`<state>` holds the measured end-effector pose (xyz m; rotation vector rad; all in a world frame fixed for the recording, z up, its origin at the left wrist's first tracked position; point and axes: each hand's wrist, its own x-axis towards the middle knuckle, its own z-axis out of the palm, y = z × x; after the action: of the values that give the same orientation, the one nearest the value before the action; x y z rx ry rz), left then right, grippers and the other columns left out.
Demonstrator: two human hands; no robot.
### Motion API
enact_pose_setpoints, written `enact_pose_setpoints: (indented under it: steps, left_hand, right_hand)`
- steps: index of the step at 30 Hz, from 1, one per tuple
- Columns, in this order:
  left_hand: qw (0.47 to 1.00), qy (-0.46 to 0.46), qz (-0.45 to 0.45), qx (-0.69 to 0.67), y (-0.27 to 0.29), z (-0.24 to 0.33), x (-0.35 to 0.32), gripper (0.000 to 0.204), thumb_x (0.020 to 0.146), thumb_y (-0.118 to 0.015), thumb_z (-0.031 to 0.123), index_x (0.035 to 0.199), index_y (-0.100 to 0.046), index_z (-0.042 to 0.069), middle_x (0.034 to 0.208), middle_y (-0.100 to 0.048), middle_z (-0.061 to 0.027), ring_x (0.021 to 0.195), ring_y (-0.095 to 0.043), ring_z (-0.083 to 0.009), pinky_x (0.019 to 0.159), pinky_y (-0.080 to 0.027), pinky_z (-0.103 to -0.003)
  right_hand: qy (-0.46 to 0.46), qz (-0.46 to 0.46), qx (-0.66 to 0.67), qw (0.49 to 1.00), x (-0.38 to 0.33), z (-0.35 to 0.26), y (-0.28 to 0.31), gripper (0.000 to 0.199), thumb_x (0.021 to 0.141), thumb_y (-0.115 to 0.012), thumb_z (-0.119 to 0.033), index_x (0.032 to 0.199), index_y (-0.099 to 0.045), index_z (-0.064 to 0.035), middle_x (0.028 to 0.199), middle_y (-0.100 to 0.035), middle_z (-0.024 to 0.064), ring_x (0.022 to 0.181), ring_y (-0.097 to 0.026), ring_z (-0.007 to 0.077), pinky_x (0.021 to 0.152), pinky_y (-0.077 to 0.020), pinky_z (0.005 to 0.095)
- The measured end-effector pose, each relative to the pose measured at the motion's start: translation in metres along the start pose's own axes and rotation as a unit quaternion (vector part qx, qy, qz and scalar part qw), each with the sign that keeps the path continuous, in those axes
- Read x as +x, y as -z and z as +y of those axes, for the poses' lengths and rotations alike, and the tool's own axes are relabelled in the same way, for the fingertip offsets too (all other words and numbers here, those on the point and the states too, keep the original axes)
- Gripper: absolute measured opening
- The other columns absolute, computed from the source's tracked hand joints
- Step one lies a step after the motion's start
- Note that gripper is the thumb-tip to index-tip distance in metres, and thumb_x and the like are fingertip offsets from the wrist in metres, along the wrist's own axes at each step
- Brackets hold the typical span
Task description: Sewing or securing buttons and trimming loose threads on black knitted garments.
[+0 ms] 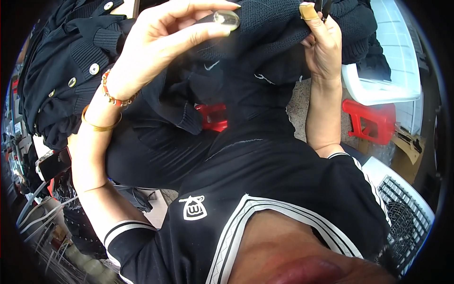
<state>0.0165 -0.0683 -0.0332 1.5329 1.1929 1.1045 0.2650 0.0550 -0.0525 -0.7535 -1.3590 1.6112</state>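
At the top of the head view my left hand (161, 38) pinches a shiny, rounded, clear-and-gold button (226, 20) between thumb and fingers. Behind it a black knitted garment (269, 28) spreads across my lap, with loose pale threads on it. My right hand (324, 49) is closed at the garment's right part, its thumb wrapped in a tan cover. A slim dark tool (325, 6), perhaps small snips, juts up from this hand; the picture's edge cuts it off.
A pile of black knitwear (71, 57) with pale buttons lies at the left. To the right stand a whitish plastic bin (378, 92), a red stool (371, 120) and a white basket (402, 199). Another red stool (215, 117) shows between my legs.
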Motion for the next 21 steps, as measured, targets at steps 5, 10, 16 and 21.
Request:
enact_pose_setpoints:
  steps: [5,10,16,21]
  left_hand:
    - [1.0,-0.005,0.009,0.0,-0.001,-0.004,0.004,0.03,0.1,-0.055,0.012,0.126,-0.062,-0.001,0.121,-0.067,-0.0099,0.113,-0.063,-0.0149,0.101,-0.046,-0.027]
    - [0.999,-0.004,0.027,-0.03,0.001,-0.017,0.005,0.033,0.103,-0.051,0.022,0.124,-0.064,0.0,0.122,-0.067,-0.0099,0.117,-0.06,-0.0142,0.1,-0.046,-0.027]
    - [0.99,0.088,0.054,-0.099,0.002,-0.017,0.0,0.035,0.103,-0.052,0.027,0.124,-0.065,0.002,0.12,-0.068,-0.0071,0.11,-0.063,-0.0115,0.096,-0.048,-0.026]
    - [0.984,0.091,0.067,-0.136,-0.007,-0.011,-0.001,0.032,0.102,-0.054,0.023,0.124,-0.065,0.002,0.117,-0.069,-0.0064,0.106,-0.064,-0.0108,0.094,-0.049,-0.024]
  right_hand:
    - [0.063,0.003,-0.119,0.991,0.003,0.006,-0.005,0.009,0.093,-0.064,-0.007,0.101,-0.063,-0.0032,0.084,-0.061,-0.0028,0.068,-0.05,0.002,0.062,-0.0385,0.0167]
    - [0.272,-0.066,-0.172,0.945,-0.012,0.004,-0.018,0.026,0.093,-0.063,-0.004,0.118,-0.058,0.0033,0.107,-0.065,0.0067,0.09,-0.059,0.009,0.082,-0.0459,0.022]
    - [0.35,-0.175,-0.345,0.853,-0.019,-0.012,-0.014,0.032,0.087,-0.072,-0.004,0.117,-0.067,0.0021,0.097,-0.06,0.0065,0.085,-0.057,0.0124,0.077,-0.0452,0.0226]
    - [0.396,-0.183,-0.381,0.815,-0.019,-0.017,-0.025,0.035,0.08,-0.077,-0.005,0.114,-0.07,0.0031,0.088,-0.06,0.0069,0.074,-0.056,0.0134,0.065,-0.0447,0.0225]
